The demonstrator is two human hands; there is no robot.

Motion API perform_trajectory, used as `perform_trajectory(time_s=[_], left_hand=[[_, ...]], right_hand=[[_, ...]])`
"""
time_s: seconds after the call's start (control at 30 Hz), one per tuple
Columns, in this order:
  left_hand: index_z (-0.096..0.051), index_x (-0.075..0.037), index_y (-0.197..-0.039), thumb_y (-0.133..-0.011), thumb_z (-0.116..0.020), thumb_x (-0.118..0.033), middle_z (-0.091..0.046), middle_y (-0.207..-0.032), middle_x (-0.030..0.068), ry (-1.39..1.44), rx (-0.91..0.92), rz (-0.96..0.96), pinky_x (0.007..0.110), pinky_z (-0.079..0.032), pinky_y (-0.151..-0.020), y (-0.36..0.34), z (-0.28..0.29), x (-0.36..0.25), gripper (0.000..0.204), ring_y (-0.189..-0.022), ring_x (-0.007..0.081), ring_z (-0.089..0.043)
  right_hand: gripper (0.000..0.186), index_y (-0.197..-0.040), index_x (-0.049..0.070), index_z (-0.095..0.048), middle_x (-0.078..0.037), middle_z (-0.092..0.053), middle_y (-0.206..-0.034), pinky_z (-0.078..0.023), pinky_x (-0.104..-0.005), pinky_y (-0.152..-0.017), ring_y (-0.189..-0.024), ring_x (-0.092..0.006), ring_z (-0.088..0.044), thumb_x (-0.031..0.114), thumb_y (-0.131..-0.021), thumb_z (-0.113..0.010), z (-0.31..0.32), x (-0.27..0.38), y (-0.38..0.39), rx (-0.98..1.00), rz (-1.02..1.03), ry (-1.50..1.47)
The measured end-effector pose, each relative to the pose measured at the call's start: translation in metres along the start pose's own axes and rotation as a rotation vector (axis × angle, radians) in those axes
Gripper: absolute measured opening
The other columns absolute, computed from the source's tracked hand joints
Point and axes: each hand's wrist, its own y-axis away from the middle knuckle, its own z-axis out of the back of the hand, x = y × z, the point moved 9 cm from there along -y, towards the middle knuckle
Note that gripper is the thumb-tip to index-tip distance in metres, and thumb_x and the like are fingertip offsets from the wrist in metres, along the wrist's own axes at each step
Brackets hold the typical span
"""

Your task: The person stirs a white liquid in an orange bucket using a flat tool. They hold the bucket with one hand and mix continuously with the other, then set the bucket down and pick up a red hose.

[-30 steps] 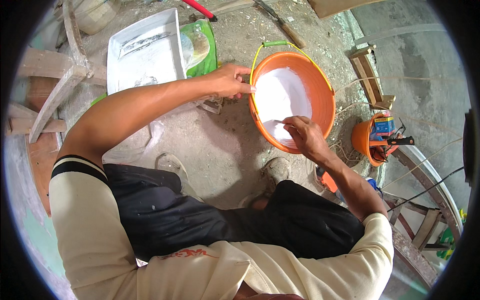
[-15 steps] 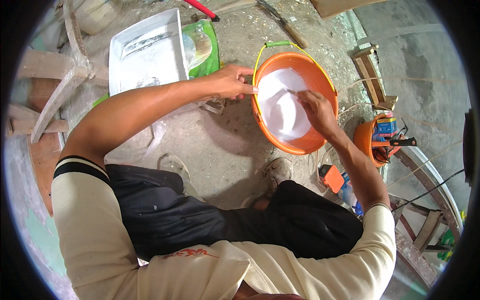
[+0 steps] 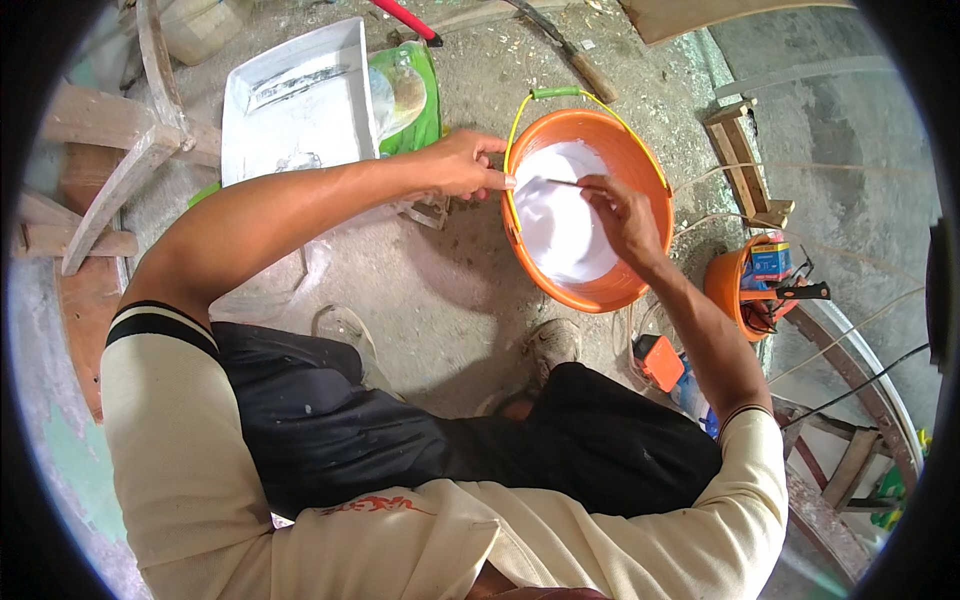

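Two hands work a round orange plastic bucket (image 3: 620, 285): left hand (image 3: 462, 165) pinches its rim, right hand (image 3: 620, 215) grips a thin stick (image 3: 562, 182).

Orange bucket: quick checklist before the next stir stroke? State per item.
1. Orange bucket steadied: left hand grips its near rim. Ok.
2. Stirring tool held: right hand pinches a thin stick over the white paint. Ok.
3. Paint level clear of the rim: a wide band of orange wall shows above it. Ok.
4. Bucket handle out of the stick's way: it lies back on the far rim. Ok.
5. Bucket base flat on the ground: hidden from this view. Cannot tell.
6. Room around the bucket: white tray stands apart; small orange pail sits close on the right. Ok.
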Motion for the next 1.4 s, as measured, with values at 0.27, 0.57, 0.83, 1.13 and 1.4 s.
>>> perform_trajectory(time_s=[0.27,0.57,0.83,1.13,1.4], left_hand=[[-0.052,-0.007,-0.158,-0.095,-0.083,-0.033,-0.066,-0.089,0.0027,-0.018,-0.011,0.034,0.028,-0.055,-0.066,0.003,0.001,0.003,0.075,-0.078,0.0126,-0.067],[-0.053,-0.01,-0.159,-0.097,-0.08,-0.04,-0.063,-0.094,0.002,-0.038,0.036,0.034,0.029,-0.056,-0.072,0.0,-0.001,0.007,0.074,-0.084,0.0127,-0.067],[-0.054,-0.006,-0.157,-0.094,-0.084,-0.03,-0.062,-0.081,0.0,0.011,-0.036,0.025,0.027,-0.054,-0.063,0.001,0.002,0.005,0.073,-0.074,0.0113,-0.066],[-0.055,-0.006,-0.155,-0.095,-0.083,-0.03,-0.06,-0.08,0.0003,-0.014,-0.021,0.017,0.029,-0.053,-0.063,0.0,0.0,0.005,0.071,-0.073,0.0127,-0.066],[-0.052,-0.01,-0.159,-0.097,-0.08,-0.036,-0.063,-0.091,0.0014,-0.04,0.037,0.033,0.028,-0.055,-0.071,0.003,-0.002,-0.001,0.072,-0.084,0.0123,-0.066]], right_hand=[[0.019,-0.117,0.001,-0.073,-0.019,-0.076,-0.113,-0.061,-0.0442,-0.086,-0.102,-0.0373,-0.076,0.004,-0.098,-0.07,0.018,-0.004,0.041,0.072,-0.048,0.218],[0.019,-0.118,0.004,-0.075,-0.018,-0.079,-0.108,-0.06,-0.0429,-0.082,-0.098,-0.0365,-0.077,0.013,-0.103,-0.07,-0.022,0.015,0.043,0.215,-0.276,-0.068],[0.021,-0.118,0.003,-0.075,-0.019,-0.077,-0.114,-0.06,-0.0439,-0.085,-0.101,-0.0372,-0.077,0.008,-0.098,-0.072,0.017,-0.012,-0.004,0.015,0.019,0.175],[0.02,-0.118,-0.002,-0.072,-0.017,-0.079,-0.107,-0.06,-0.0385,-0.085,-0.099,-0.0275,-0.079,0.012,-0.103,-0.071,-0.011,0.027,0.07,0.213,-0.124,0.055],[0.02,-0.119,0.006,-0.075,-0.017,-0.079,-0.111,-0.06,-0.0418,-0.08,-0.094,-0.0313,-0.078,0.013,-0.101,-0.072,-0.001,-0.007,0.005,0.001,-0.072,-0.046]])
